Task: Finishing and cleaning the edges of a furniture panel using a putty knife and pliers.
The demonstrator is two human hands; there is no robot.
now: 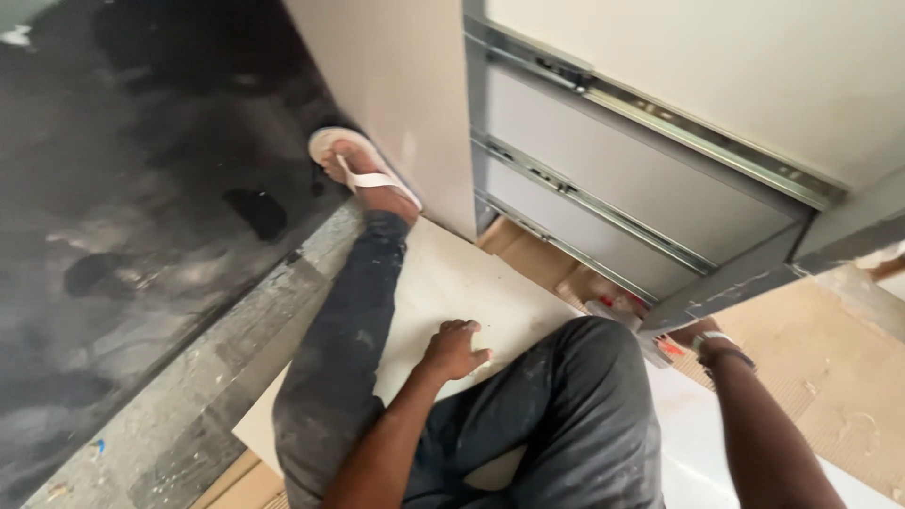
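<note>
Nearest the camera, the person sits on the floor in dust-marked dark trousers, the right knee [589, 377] raised and the left leg [344, 349] stretched out ahead. The left hand [454, 349] rests palm down on a pale board [452, 283] that lies flat on the floor between the legs; its fingers are loosely curled and a little apart, pinching nothing. The right hand [693, 332] reaches past the raised knee toward the bottom corner of the cabinet frame and is almost wholly hidden behind the knee and the grey frame bar, so whether it is spread or closed cannot be told; a wristband [721, 341] shows on that wrist. Just beyond the knee, small red and white items [617, 306] lie at the foot of the cabinet. Farther on, the grey cabinet carcass [603, 170] stands open with metal drawer runners [660, 118] fixed along its inside wall. At the far end of the board, the left foot in a pale sandal [363, 170] rests against the cabinet's side panel [396, 85], beside the dark stone floor [123, 217].
</note>
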